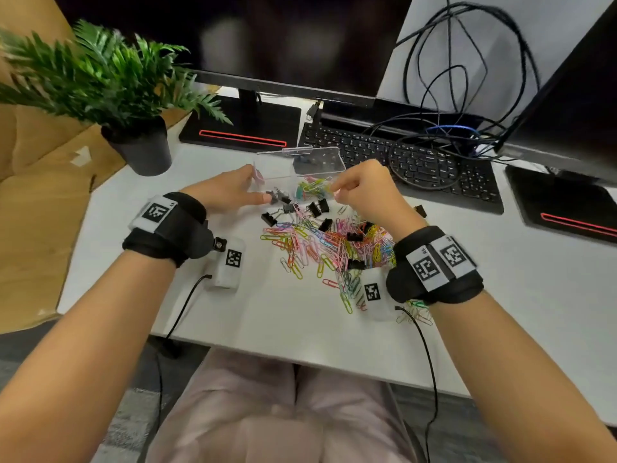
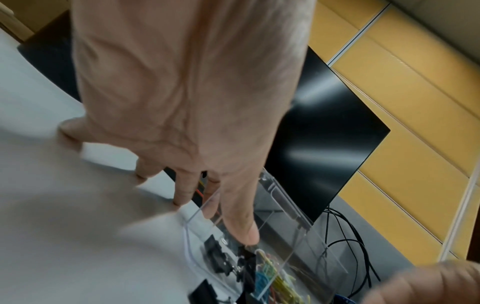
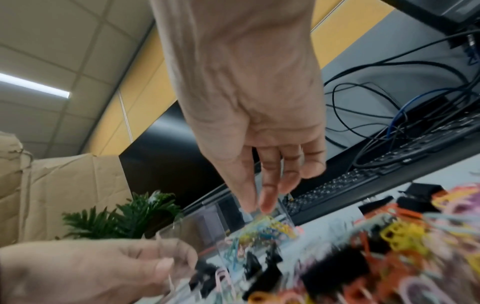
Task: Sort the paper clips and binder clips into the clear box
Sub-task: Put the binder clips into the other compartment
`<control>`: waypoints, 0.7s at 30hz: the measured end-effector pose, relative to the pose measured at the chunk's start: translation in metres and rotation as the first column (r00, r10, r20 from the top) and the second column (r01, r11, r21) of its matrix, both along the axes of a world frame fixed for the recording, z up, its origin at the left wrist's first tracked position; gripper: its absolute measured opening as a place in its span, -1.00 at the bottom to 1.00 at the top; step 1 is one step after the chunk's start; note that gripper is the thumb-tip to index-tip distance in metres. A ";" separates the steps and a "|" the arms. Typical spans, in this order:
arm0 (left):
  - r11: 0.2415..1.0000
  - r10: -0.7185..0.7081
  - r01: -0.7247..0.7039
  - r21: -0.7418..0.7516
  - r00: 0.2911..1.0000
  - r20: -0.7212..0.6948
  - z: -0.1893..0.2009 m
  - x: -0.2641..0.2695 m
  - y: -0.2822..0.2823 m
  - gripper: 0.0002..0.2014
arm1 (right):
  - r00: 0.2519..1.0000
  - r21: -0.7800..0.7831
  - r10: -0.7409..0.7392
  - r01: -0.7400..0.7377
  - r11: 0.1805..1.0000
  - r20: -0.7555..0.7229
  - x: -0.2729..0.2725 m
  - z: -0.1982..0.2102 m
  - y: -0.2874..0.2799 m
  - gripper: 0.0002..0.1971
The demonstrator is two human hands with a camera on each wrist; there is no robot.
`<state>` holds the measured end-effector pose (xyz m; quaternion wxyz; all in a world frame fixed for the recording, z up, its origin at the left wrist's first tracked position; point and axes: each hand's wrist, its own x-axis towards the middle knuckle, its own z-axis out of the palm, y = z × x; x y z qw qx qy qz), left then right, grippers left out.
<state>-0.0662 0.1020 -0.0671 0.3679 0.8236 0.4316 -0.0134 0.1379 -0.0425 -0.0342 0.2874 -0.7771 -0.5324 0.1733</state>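
Clear plastic formed the box (image 1: 267, 168), which stood in the upper middle of the head view on the white desk (image 1: 300, 329), its lid (image 1: 319, 160) raised at the back. Inside it, some black binder clips (image 1: 278, 196) lay in the left part and coloured paper clips (image 1: 314, 188) in the right part. The left hand (image 1: 230, 192) was at the left side of the box with its fingers nearly straight; the thumb (image 2: 242, 226) reached over the wall toward the black clips. It seemed to hold nothing. The right hand (image 1: 364, 192) hovered over the right part of the box with thumb and forefinger brought close together; whether they pinched a clip, I cannot tell. Below the box, in the centre of the frame, a loose pile of paper clips (image 1: 320, 248) mixed with other binder clips (image 1: 317, 208) lay on the desk. A potted plant (image 1: 140, 142) stood at the upper left, a keyboard (image 1: 400, 155) at the upper right.
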 end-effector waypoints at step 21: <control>0.997 -0.080 0.081 0.018 0.996 -0.024 0.001 -0.002 0.009 -0.51 | 0.992 -0.246 0.109 -0.120 0.962 -0.060 -0.005 -0.013 0.015 -0.87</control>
